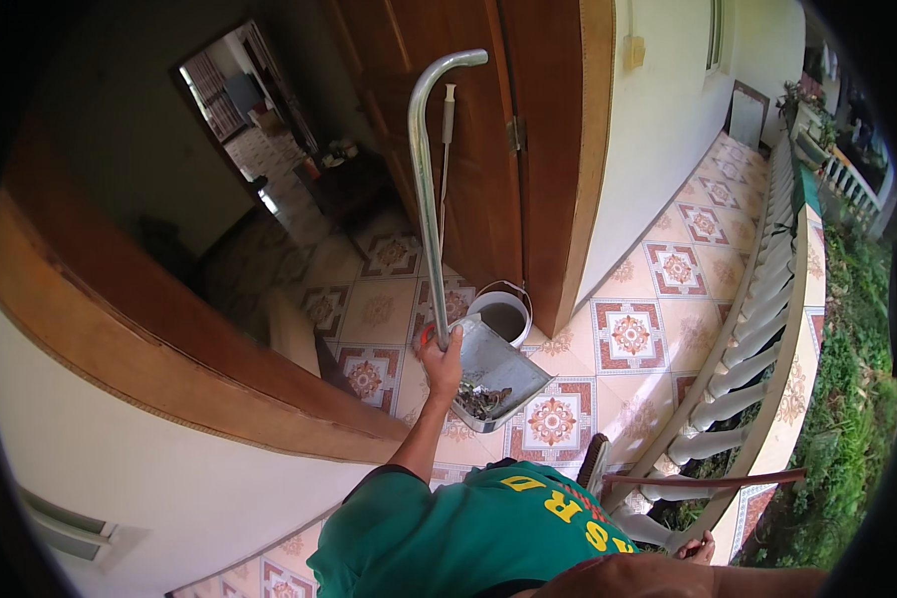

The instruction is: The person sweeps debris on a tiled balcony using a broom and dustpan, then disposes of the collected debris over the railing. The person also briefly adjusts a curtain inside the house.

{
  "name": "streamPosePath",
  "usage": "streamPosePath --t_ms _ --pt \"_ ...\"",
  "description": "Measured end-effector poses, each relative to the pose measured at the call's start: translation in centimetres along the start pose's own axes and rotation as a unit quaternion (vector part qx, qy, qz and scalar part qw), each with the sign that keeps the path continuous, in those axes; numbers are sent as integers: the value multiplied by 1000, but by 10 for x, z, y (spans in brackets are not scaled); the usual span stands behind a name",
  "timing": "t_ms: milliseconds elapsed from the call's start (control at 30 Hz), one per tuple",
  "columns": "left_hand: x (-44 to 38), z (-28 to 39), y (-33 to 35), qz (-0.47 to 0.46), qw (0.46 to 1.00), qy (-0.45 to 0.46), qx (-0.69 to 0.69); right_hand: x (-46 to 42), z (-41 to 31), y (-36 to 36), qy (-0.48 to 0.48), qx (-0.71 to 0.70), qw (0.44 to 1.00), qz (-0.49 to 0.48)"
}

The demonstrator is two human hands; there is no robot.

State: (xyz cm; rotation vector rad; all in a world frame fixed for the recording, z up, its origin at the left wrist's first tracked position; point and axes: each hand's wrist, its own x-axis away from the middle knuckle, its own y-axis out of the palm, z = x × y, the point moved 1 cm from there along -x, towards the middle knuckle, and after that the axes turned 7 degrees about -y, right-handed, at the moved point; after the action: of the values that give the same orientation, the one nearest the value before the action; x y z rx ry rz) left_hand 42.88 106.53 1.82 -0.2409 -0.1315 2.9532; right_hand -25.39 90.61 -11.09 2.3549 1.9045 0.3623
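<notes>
My left hand [442, 362] grips the lower part of a metal tube handle [421, 149] that is bent over at its top. Below it, a metal dustpan [504, 362] is tilted above the tiled floor, with leaf litter and dirt [482, 400] in its lower end. Partly hidden by my own forearm, my right hand [699, 549] is beside the balustrade rail with its fingers curled; whether it holds anything is unclear. A broom head [594, 460] is near my right side, and a reddish-brown stick [706, 480] crosses the rail from it.
A white bucket [527, 321] of greyish water stands behind the dustpan, by the open wooden door [463, 194]. A thin rod with a pale grip [448, 119] stands near the door. The balustrade [747, 359] runs along the right, with plants [852, 359] beyond.
</notes>
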Motion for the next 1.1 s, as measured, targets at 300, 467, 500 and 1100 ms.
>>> streamPosePath --t_ms 300,467,500,1100 --pt "8 33 40 -53 998 32 4 3 50 -42 4 121 992 -34" --pt "20 51 52 -75 995 41 56 10 7 -58 -32 35 998 42" --pt "18 46 52 -80 994 35 67 17 -8 -40 8 25 994 109" --pt "32 13 64 -86 970 -109 201 -58 -386 536 -104 25 905 -411"
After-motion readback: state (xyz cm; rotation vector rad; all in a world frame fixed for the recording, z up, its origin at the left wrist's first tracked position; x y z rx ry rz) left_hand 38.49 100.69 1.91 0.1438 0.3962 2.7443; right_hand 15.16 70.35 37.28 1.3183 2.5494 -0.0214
